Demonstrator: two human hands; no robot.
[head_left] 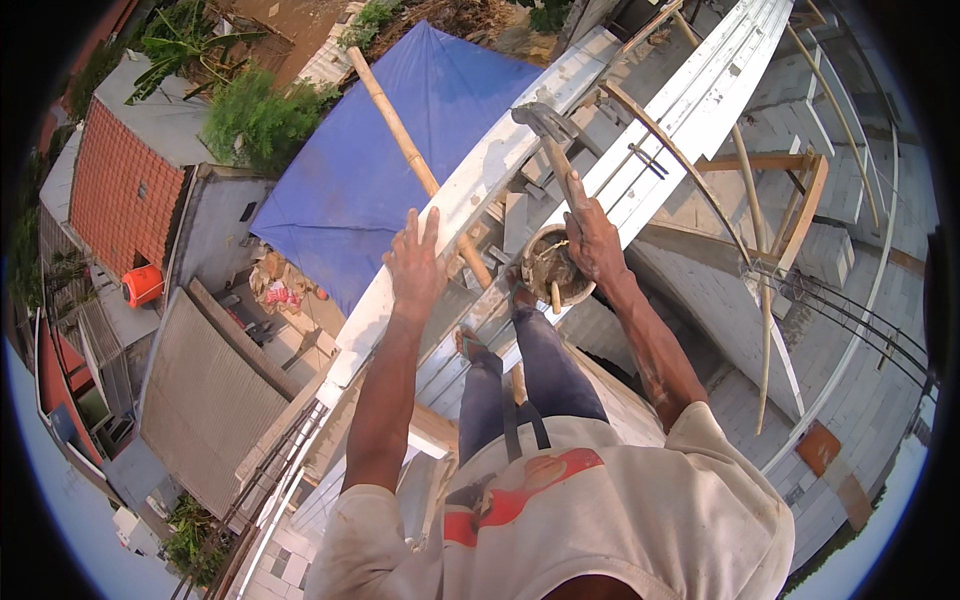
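My right hand is closed round the wooden handle of a hammer. Its metal head points away from me, over the edge of a pale, mortar-smeared wall beam. Flat on that beam lies my left hand, fingers stretched out and nothing held. Just below my right hand is a round bucket with grey, mortar-like stuff and a light wooden handle in it; my hand hides part of its rim. My sandalled feet stand close to the bucket, on a narrow ledge.
Left of the beam is a drop to a blue tarpaulin, a corrugated roof and a red tiled roof. A bamboo pole leans across. At right are long white panels, a wooden frame and steel bars.
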